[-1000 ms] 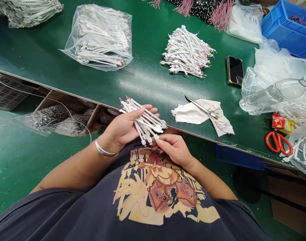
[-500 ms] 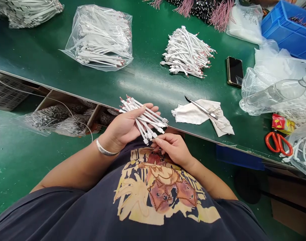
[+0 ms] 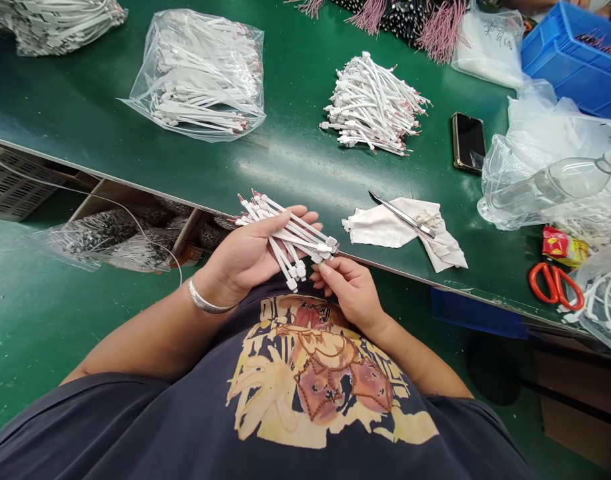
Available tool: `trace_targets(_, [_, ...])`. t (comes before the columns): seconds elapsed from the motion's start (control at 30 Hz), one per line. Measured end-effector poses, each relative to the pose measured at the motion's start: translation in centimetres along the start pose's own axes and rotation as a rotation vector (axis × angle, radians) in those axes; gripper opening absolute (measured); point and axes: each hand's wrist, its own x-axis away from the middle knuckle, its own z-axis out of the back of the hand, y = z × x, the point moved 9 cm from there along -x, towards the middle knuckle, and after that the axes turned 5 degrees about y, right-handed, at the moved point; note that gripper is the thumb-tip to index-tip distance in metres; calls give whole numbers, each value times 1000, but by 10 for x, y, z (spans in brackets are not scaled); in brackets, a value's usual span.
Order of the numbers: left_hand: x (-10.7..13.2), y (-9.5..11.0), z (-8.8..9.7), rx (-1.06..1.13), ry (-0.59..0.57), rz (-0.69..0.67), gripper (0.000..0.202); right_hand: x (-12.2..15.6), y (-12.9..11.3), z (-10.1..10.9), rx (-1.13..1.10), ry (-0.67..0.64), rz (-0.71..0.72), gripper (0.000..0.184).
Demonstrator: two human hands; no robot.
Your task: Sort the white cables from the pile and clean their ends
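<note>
Head view: red-tipped white cables, loosely fanned

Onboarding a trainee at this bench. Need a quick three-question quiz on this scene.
1. Which holds the bundle of white cables: the left hand or the right hand?
2. True or false: the steel tweezers lie on the white cloth.
3. Fill in the blank: the scissors have ____ handles.

Key: 1. left hand; 2. true; 3. orange.
</note>
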Motion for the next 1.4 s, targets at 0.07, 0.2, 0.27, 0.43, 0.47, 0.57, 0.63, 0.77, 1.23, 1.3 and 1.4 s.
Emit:
trace_targets(0.07, [0,1,-1,0,-8,-4,22,0,0,0,4,5,-2,25])
trace_targets(0.2, [0,1,-3,11,-8,-2,21,3,3,-13,-10,-126,-51,31])
trace_targets(0.27, [-1,0,-4,16,-8,2,21,6,3,-23,-2,-223,-80,31])
trace_targets(0.43, [-1,-4,-4,18,11,22,20,8,0,-28,96,-255,-73,30])
trace_targets(0.47, [-1,-5,-4,22,10,25,20,8,0,-26,100,-243,-64,29])
trace_targets(0.57, [0,-5,-3,32,7,32,21,7,-1,-20,99,-206,-18,28])
trace_targets(0.63, [0,-5,-3,32,8,41,23,6,-5,-15,111,-171,39,28])
trace_targets(0.77, [0,-6,-3,18,3,52,24,5,-11,-9,144,-133,112,31])
trace_targets(1.23, [1,-6,-2,9,-9,57,26,3,-2,-14,24,-182,16,26])
trace_targets(1.3, [1,-6,-2,7,-6,54,27,1,2,-15,-34,-180,-38,30])
trace_targets(1.4, [2,-8,-3,8,-14,56,27,-1,3,-15,-82,-148,-82,34])
